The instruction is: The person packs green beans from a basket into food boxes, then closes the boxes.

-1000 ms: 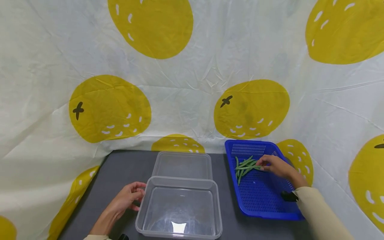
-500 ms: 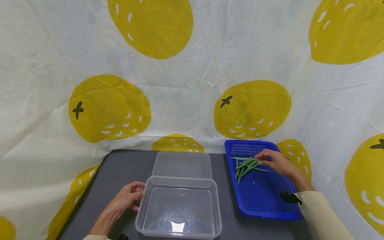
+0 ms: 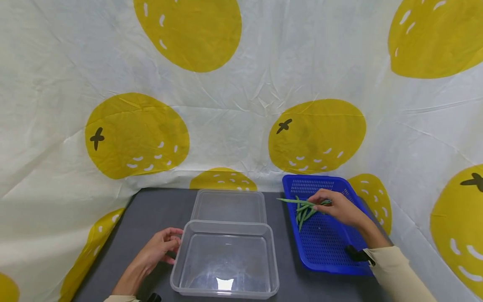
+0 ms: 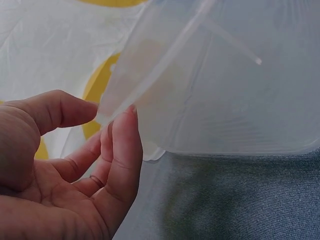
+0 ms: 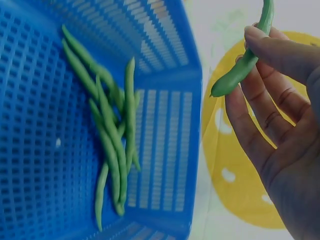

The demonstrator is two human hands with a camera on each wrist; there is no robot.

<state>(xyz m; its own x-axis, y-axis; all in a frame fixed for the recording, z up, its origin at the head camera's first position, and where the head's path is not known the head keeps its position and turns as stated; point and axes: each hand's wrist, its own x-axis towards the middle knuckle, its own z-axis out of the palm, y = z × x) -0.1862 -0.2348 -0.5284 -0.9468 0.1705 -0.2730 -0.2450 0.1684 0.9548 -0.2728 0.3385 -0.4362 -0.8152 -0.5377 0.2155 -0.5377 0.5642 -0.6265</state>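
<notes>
A long green bean (image 5: 238,75) is pinched between the thumb and fingers of my right hand (image 3: 337,208), raised above the blue basket (image 3: 328,264). In the head view its thin end reaches left past the basket's rim. Several more green beans (image 5: 111,142) lie in a loose pile at one end of the basket. My left hand (image 3: 158,247) is at the left side of a clear plastic container (image 3: 228,295), fingers loosely bent, with fingertips at its wall (image 4: 150,80). Nothing is seen inside the container.
Behind the container lies a clear flat lid (image 3: 229,205) on the dark grey table (image 3: 162,205). A pale cloth (image 3: 226,92) printed with yellow fruit hangs behind the table and along its sides.
My right hand has lifted a green bean from the pile and moved it left, toward the basket's left rim. My left hand has stayed beside the container.
</notes>
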